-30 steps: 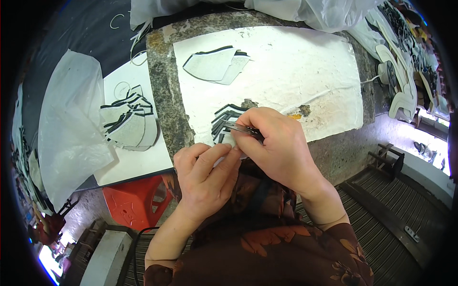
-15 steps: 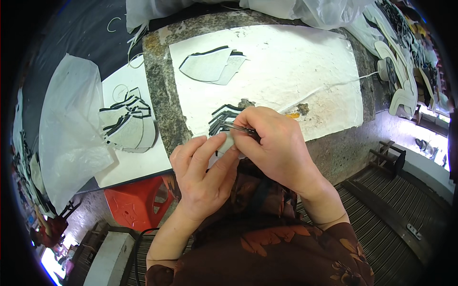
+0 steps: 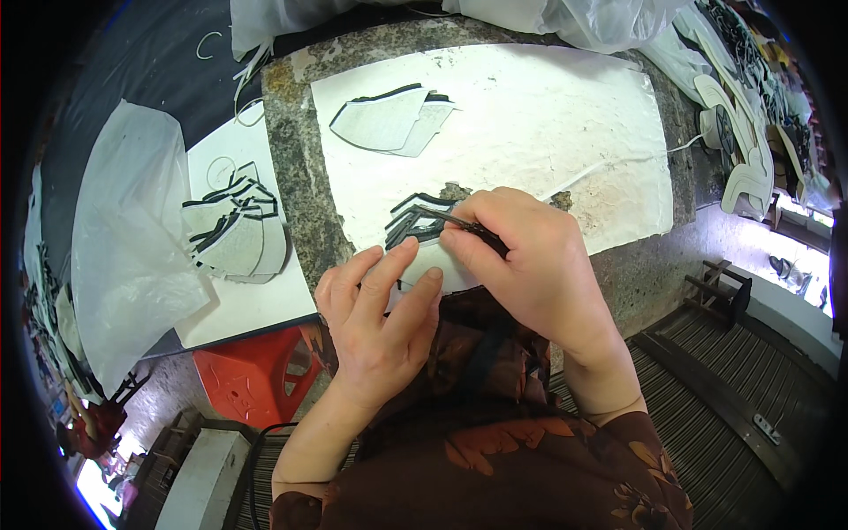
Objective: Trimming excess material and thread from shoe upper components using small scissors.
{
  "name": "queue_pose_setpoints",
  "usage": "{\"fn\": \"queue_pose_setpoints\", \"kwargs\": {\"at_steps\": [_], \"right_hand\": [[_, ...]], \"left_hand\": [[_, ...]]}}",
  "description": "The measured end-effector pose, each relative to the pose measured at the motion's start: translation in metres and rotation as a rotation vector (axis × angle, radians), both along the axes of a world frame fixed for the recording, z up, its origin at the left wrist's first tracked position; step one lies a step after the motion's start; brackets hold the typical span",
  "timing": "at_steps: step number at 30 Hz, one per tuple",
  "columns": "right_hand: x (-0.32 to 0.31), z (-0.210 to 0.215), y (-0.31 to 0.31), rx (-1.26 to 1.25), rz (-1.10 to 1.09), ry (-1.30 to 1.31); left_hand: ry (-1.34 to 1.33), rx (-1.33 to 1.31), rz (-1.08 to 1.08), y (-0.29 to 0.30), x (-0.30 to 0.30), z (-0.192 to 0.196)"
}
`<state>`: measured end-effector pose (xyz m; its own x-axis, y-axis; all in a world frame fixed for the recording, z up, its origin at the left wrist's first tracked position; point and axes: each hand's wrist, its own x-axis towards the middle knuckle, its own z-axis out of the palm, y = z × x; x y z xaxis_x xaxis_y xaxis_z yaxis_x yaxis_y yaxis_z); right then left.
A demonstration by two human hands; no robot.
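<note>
A stack of pale fabric pieces with black edging (image 3: 418, 225) lies at the near edge of the white sheet. My right hand (image 3: 530, 252) is closed around dark tweezers (image 3: 477, 231), whose tips rest on the black edging of the stack. The handle end is partly hidden in my fingers. My left hand (image 3: 375, 327) is open, fingers spread, with its fingertips on or just at the front of the pale pieces. Farther back on the sheet lie two overlapping pale pieces with black top edges (image 3: 380, 122).
The white sheet (image 3: 530, 97) covers a worn stone slab (image 3: 305, 185). To the left, more black-edged pieces (image 3: 252, 243) form a pile beside a translucent plastic bag (image 3: 132, 238). A white cord (image 3: 618, 162) runs right across the sheet. Below the table's left side stands a red stool (image 3: 238, 375).
My right hand has shifted slightly right, and the tweezers now reach across the black edging. My left fingers have spread apart from the right hand. The yellow item by my right hand is now hidden.
</note>
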<state>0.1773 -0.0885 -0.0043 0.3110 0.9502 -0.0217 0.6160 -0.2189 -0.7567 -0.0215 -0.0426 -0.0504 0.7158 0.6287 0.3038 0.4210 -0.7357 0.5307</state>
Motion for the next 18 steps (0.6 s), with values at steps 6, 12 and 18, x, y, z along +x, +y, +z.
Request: {"fn": "queue_pose_setpoints", "kwargs": {"at_steps": [6,12,18], "right_hand": [[0.0047,0.0022,0.0,-0.08,-0.008,0.033],[0.0082,0.0013,-0.002,-0.08,-0.029,-0.011],[0.0107,0.0002,-0.0019,-0.087,-0.032,-0.021]], "left_hand": [[0.011,-0.005,0.009,-0.0003,0.0011,0.0018],[0.032,-0.009,0.035,0.0002,0.0034,0.0049],[0.067,0.004,0.022,-0.0004,0.0055,0.0077]]}}
